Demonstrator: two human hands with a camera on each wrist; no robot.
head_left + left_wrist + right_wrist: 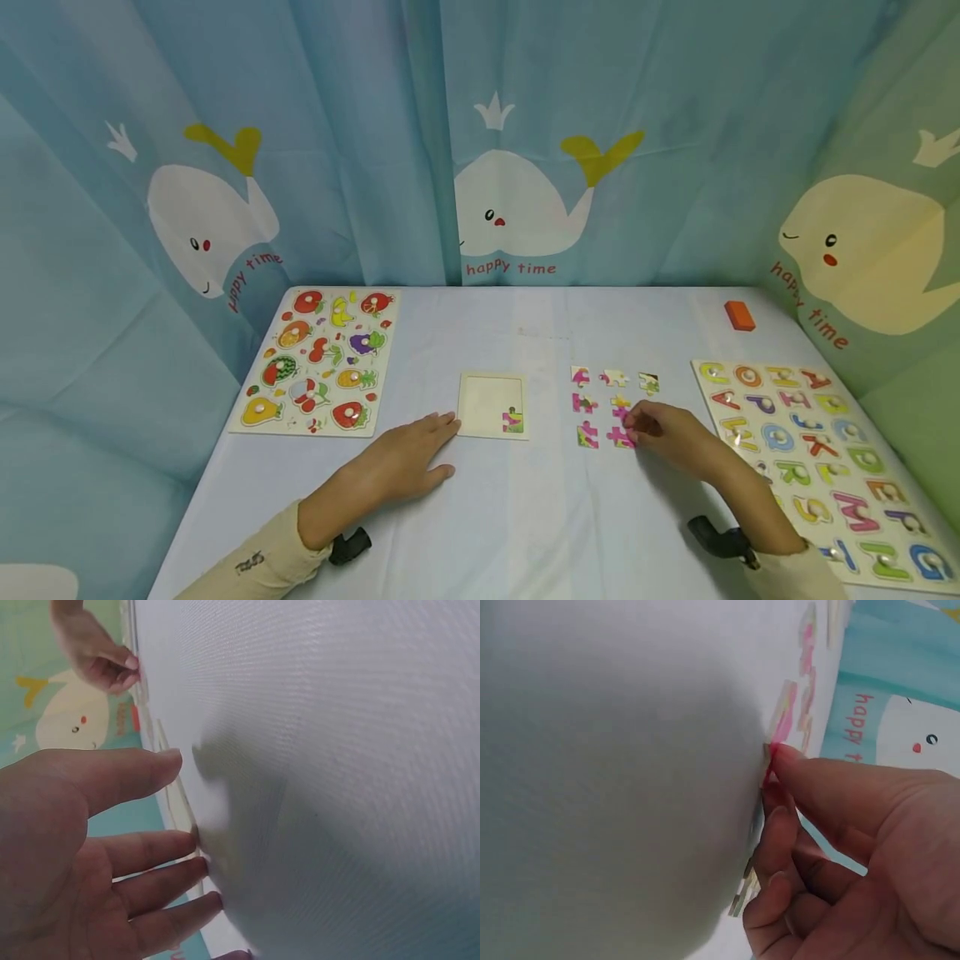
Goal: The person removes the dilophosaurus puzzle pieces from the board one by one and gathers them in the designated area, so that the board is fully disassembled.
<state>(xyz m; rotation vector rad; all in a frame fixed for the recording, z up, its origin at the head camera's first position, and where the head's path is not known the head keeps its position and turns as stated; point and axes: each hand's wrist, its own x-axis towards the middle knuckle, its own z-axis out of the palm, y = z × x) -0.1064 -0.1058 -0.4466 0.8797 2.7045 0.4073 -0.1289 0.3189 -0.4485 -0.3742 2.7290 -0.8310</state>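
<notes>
A square puzzle board (480,404) with a pale base lies in the middle of the table, with one pink-and-green jigsaw piece (513,420) in its lower right corner. My left hand (408,458) rests with its fingers extended, the fingertips at the board's lower left edge. To the right of the board, several loose jigsaw pieces (588,434) lie in rough rows. My right hand (671,437) is at the right side of these rows. Between its thumb and index finger it pinches a pink jigsaw piece (773,760), mostly covered by the fingertips.
A fruit peg puzzle (322,362) lies at the left, and a letter peg puzzle (813,442) at the right, beneath the right forearm in the head view. An orange-red block (740,316) sits at the back right. A whale-print curtain (525,125) hangs behind the table.
</notes>
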